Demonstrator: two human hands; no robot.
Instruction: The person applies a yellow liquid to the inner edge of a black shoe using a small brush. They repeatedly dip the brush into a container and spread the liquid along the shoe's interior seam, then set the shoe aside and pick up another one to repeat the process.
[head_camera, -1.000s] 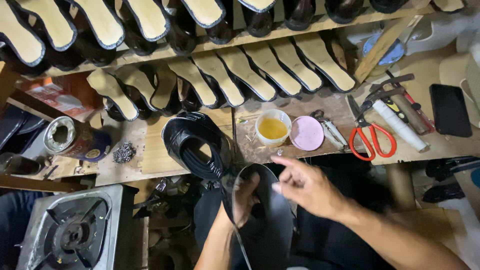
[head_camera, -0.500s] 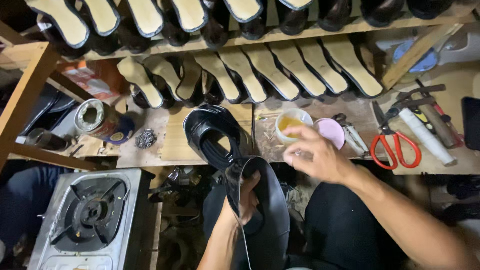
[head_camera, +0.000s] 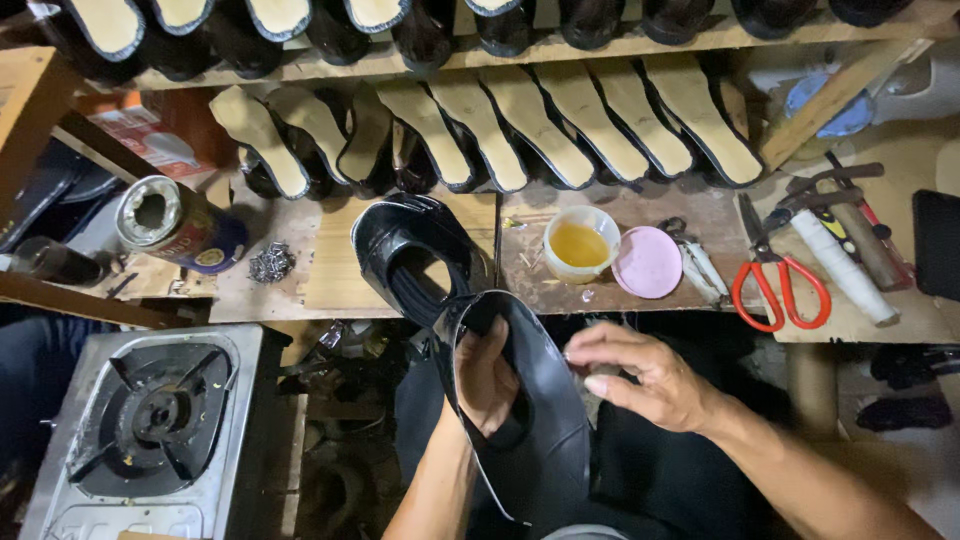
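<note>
My left hand (head_camera: 487, 377) is tucked inside a black leather shoe upper (head_camera: 528, 420) and holds it up over my lap. My right hand (head_camera: 645, 372) hovers just to the right of that upper, fingers loosely bent, with nothing clearly in them. Another black shoe upper (head_camera: 412, 255) lies on the wooden workbench (head_camera: 330, 270) just beyond. A small cup of yellow glue (head_camera: 580, 243) and its pink lid (head_camera: 647, 262) stand on the bench above my right hand.
Red-handled scissors (head_camera: 778, 283), a hammer and other tools lie at the right. Rows of shoes with tan insoles (head_camera: 540, 125) fill the shelves behind. A tin can (head_camera: 165, 222) and a pile of small nails (head_camera: 269, 263) sit left; a gas stove (head_camera: 150, 425) is lower left.
My right hand has come back from the glue cup and lid down to the upper in my lap. The view has shifted slightly right and down.
</note>
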